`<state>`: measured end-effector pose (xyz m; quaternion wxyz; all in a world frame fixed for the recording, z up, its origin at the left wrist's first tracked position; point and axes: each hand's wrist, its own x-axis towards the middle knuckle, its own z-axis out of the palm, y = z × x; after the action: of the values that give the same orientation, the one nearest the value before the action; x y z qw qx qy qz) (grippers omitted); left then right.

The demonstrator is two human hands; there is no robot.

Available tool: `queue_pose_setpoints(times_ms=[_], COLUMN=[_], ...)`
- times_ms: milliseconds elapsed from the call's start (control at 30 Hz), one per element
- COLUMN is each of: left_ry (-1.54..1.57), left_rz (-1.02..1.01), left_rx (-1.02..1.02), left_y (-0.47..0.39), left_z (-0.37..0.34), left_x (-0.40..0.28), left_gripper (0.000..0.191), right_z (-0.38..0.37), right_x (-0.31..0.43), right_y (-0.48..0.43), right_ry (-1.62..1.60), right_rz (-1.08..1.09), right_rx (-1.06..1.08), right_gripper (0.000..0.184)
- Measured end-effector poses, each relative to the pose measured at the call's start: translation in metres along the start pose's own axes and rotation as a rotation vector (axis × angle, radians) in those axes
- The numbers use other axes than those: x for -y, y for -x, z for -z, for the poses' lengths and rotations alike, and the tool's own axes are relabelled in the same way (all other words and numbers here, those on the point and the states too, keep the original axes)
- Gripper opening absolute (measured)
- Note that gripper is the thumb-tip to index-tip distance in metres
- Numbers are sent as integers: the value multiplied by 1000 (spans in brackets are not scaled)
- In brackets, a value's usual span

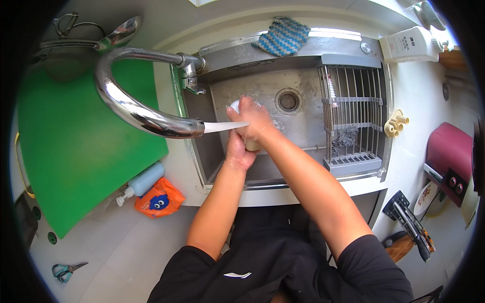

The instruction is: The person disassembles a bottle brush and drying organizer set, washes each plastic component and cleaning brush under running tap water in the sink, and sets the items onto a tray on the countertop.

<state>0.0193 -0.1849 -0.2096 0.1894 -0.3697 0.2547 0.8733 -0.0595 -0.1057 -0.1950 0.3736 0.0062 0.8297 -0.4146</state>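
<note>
Over the stainless steel sink, both my hands are together under the stream of water from a curved chrome faucet. My left hand grips a pale object from below. Across the top of it lies my right hand, wet and slightly blurred, with the water hitting it near the thumb. Something white shows by the right fingertips; whether it belongs to the same object I cannot tell. My fingers hide most of the pale object. The drain lies just beyond my right hand.
A metal roll-up rack spans the sink's right side, with a steel-wool scrubber there. A knitted cloth hangs on the back rim. Left are a green board, a pump bottle, an orange packet and scissors.
</note>
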Motion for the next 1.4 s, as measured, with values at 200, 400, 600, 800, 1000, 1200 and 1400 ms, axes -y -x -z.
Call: queue_pose_setpoints(times_ms=[200, 400, 600, 800, 1000, 1200, 1400], left_ry=[65, -247, -660, -354, -214, -154, -200], left_rz=[-261, -172, -211, -185, -201, -399, -363], left_rx=[-61, -197, -239, -348, -345, -292, -215], left_y=[-18, -32, -67, -69, -51, -50, -26], left_z=[21, -18, -38, -50, -55, -7, -9], left_x=[22, 25, 17, 21, 23, 9, 20], left_gripper=[56, 55, 71, 68, 90, 60, 58], right_z=[2, 11, 16, 14, 8, -6, 2], right_x=[-36, -110, -98, -79, -82, -55, -13], right_y=[0, 18, 47, 67, 72, 55, 21], right_ry=[-139, -711, -286, 117, 251, -241, -207], right_rz=[-247, -364, -154, 138, 483, 173, -111], right_rx=[-106, -327, -666, -729, -807, -422, -284], right_gripper=[75, 81, 73, 62, 48, 50, 54])
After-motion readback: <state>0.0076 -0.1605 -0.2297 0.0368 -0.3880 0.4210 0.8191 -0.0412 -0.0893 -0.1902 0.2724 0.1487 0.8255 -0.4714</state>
